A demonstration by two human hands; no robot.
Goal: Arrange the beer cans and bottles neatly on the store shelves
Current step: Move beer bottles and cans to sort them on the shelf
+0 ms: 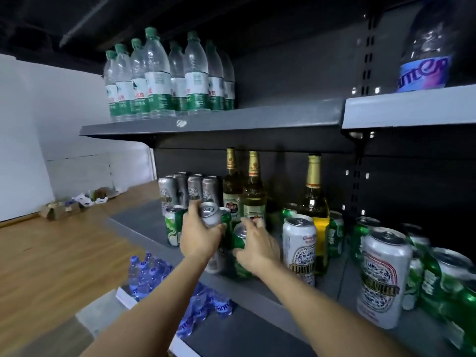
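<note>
My left hand point(199, 234) grips a silver beer can point(210, 214) lifted above the middle shelf point(260, 286). My right hand point(253, 244) grips a green beer can point(239, 237) beside it, low on the shelf. Several silver cans point(188, 188) stand in a row at the back left, with a green can point(173, 225) in front of them. Two beer bottles point(243, 194) stand behind my hands, and a third bottle point(314, 199) to their right. A white patterned can point(299, 249) stands right of my right hand; another white can point(383, 276) and several green cans point(435, 274) crowd the right.
Water bottles with green caps point(164, 76) fill the left of the top shelf point(231, 123). A large bottle with a blue label point(427, 47) stands at the upper right. Packs of blue-capped water bottles point(149, 274) lie on the bottom shelf. Cardboard scraps point(74, 204) litter the wooden floor.
</note>
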